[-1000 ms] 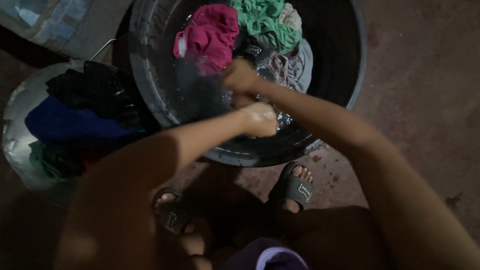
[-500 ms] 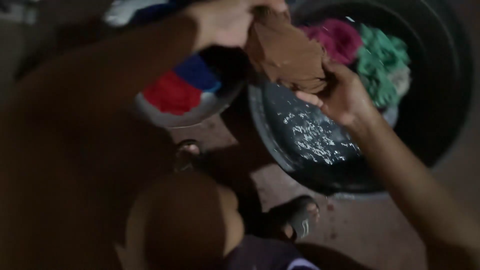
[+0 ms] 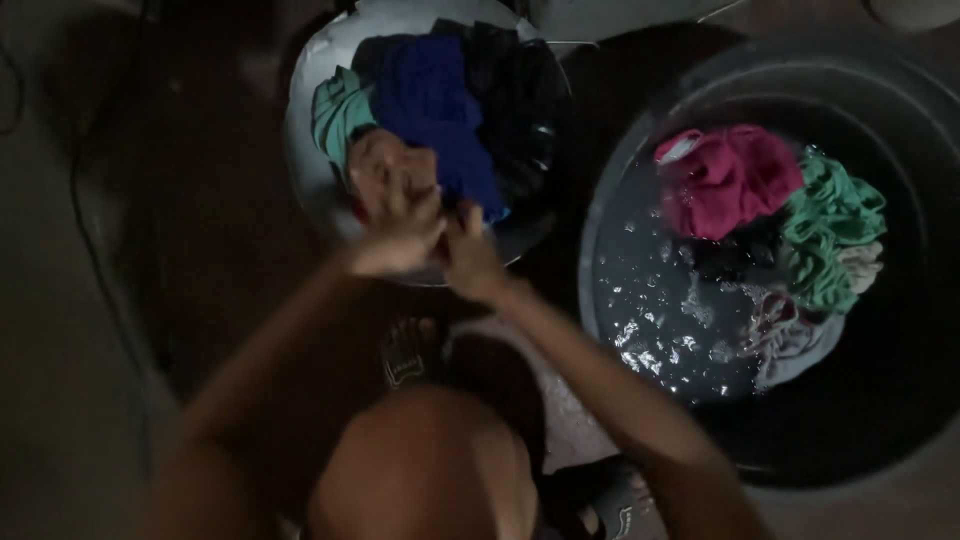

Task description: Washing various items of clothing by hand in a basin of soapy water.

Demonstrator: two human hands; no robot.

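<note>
My left hand (image 3: 395,225) and my right hand (image 3: 470,262) are pressed together over the near rim of a pale round basin (image 3: 305,170). Both grip a brown cloth (image 3: 382,160) that rests on the pile in that basin. The pile holds a blue garment (image 3: 440,110), a teal one (image 3: 335,112) and dark clothes (image 3: 515,100). To the right stands a large dark tub (image 3: 900,95) of soapy water (image 3: 660,320) with a pink cloth (image 3: 725,180), a green cloth (image 3: 830,230) and a pale cloth (image 3: 800,335) soaking in it.
My bent knee (image 3: 420,465) fills the lower middle, with a sandalled foot (image 3: 405,360) between the basin and the tub. A thin cable (image 3: 90,240) runs down the concrete floor at the left. The scene is dim.
Both hands lifted the brown cloth out of the dark tub and carried it left to the pale basin. The view swung left with them.
</note>
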